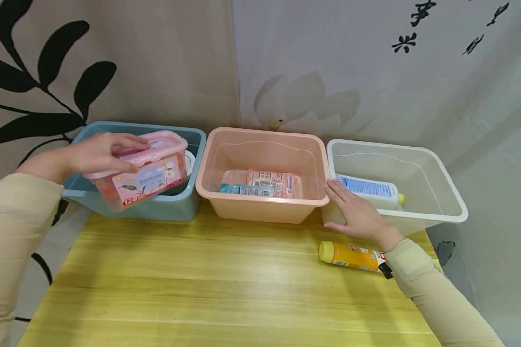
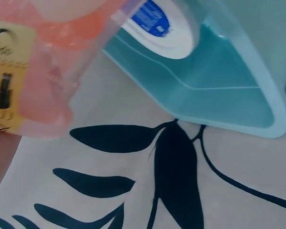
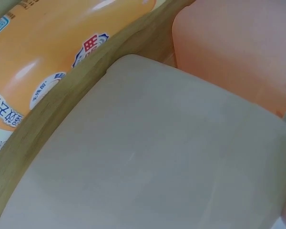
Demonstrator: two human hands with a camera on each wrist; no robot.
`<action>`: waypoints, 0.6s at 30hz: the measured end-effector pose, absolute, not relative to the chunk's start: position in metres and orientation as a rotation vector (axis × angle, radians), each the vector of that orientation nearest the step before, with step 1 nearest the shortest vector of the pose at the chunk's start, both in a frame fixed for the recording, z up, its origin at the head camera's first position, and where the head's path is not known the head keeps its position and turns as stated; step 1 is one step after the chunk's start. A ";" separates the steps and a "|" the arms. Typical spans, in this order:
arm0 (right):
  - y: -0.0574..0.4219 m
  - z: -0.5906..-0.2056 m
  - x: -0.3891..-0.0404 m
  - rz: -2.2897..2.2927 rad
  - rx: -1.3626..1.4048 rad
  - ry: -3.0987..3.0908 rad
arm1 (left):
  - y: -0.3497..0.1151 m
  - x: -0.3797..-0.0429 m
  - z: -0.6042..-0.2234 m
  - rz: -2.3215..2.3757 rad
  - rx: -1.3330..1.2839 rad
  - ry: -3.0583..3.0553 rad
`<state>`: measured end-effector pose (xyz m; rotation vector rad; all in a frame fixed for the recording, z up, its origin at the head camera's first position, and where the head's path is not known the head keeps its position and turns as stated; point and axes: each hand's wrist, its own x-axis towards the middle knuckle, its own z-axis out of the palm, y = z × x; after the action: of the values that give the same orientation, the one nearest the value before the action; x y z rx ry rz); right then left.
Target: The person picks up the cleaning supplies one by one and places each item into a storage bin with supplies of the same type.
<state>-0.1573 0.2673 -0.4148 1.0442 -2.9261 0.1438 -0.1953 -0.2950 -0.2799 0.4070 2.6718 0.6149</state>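
Note:
My left hand (image 1: 106, 153) grips a clear plastic box (image 1: 149, 168) by its pink lid, thumb on the near side. The box is tilted, overlaps the near rim of the blue bin (image 1: 182, 205) in the head view, and shows pink contents. Inside that bin is a white tub (image 2: 174, 28) with a blue label, partly hidden by the box in the head view. Fingers extended, my right hand (image 1: 358, 214) rests at the near left corner of the white bin (image 1: 438, 219). A yellow-orange bottle (image 1: 351, 255) lies on the table beneath my right wrist.
Between the blue and white bins stands a pink bin (image 1: 260, 209) holding a blue tube (image 1: 247, 190) and a pink packet (image 1: 273, 180). A white bottle (image 1: 369, 190) with a yellow-green cap lies in the white bin. A printed curtain hangs behind the wooden table (image 1: 199, 279).

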 end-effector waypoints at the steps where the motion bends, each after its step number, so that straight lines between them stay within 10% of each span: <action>1: 0.267 -0.415 -0.157 0.144 1.044 -2.927 | -0.294 -0.197 -0.280 0.600 0.401 2.655; 18: 0.268 -0.417 -0.158 0.148 1.027 -2.928 | -0.291 -0.205 -0.270 0.650 0.314 2.405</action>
<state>-0.1576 0.2682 -0.4167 1.0271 -2.9280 0.1480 -0.2051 -0.2912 -0.2701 0.3140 2.4045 0.6503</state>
